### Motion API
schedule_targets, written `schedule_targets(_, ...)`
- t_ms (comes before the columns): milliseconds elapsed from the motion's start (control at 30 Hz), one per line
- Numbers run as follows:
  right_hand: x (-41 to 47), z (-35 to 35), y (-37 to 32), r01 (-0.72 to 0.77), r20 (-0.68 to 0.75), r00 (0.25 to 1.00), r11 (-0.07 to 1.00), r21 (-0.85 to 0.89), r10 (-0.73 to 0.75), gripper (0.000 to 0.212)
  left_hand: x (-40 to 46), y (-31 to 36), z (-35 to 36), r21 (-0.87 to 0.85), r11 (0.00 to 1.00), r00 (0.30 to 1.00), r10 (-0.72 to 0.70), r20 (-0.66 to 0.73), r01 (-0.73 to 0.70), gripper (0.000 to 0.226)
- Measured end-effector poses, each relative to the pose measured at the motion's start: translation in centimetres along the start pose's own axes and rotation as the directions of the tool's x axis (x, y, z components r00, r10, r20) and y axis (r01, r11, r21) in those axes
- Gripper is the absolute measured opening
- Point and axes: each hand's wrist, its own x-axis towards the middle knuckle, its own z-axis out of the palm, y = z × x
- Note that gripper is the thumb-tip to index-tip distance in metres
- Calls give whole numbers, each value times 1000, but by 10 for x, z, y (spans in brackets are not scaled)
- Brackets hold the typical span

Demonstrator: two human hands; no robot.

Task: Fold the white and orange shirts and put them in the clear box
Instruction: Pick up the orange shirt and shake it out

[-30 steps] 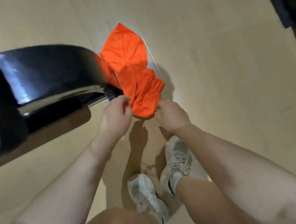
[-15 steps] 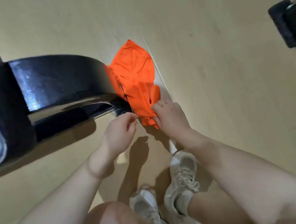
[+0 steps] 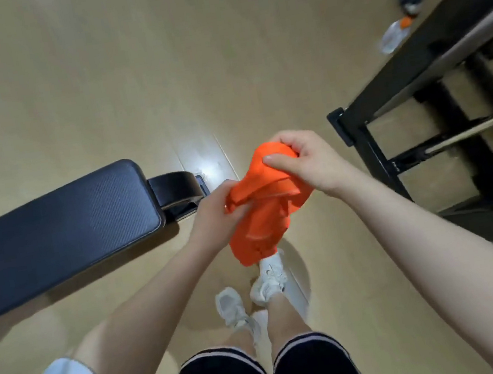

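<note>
the orange shirt (image 3: 260, 204) is off the floor and bunched between both hands, held in the air above the person's shoes (image 3: 251, 295). the right hand (image 3: 302, 162) grips the upper wad of cloth, fingers curled over the top and thumb pressed on the front; the left hand (image 3: 214, 214) pinches a lower edge at the shirt's left side. from these two grips the rest of the fabric hangs down and toward the body, so its long axis runs roughly from the right hand's grip downward to the loose tail near the shoes. the two grips sit close together, with the cloth crumpled between them; to fold it, the hands would likely need to spread apart and find the shoulders or hem first. the padded black bench (image 3: 53, 228) lies just to the left, nearer the left hand. a black metal rack (image 3: 420, 116) stands to the right. no clear box and no white shirt are in view, so what the box holds cannot be told.
</note>
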Motion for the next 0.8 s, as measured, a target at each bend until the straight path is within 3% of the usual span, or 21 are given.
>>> schedule_targets(100, -22, -29, -10, -64, -146, 988, 993, -99, 49, 5, -18, 23, -2, -28, 1000, 1000, -3, -5, 2, 14)
schedule_targets(233, -44, -58, 3, -190, -287, 955, 898, -398, 75, 22, -30, 59, -2, -181, 984, 999, 10, 48, -1, 13)
schedule_targets(333, -53, -69, 13, -252, -379, 919, 903, -348, 111, 20, -28, 87, 3, -311, 950, 996, -12, 93, 40, 9)
schedule_targets(433, -56, -77, 14, -242, -436, 893, 936, -255, 112, 22, -19, 112, 9, -293, 956, 999, 26, 37, -13, 12)
schedule_targets(500, -60, -83, 9, -138, -420, 904, 983, -124, 74, 24, -13, 126, 13, -216, 972, 996, 93, -18, -95, 17)
schedule_targets(600, -74, -88, -4, 71, -249, 967, 994, 81, -49, 25, -8, 146, 14, -51, 986, 986, 158, -52, -161, 18)
schedule_targets(700, -75, -85, -15, 159, -87, 983, 987, -8, -159, 36, -4, 163, 15, 56, 985, 986, 164, -12, -163, 14)
schedule_targets(800, -65, -83, -24, 199, -139, 965, 967, -159, -221, 18, 0, 179, 13, 96, 981, 986, 168, -10, -166, 16)
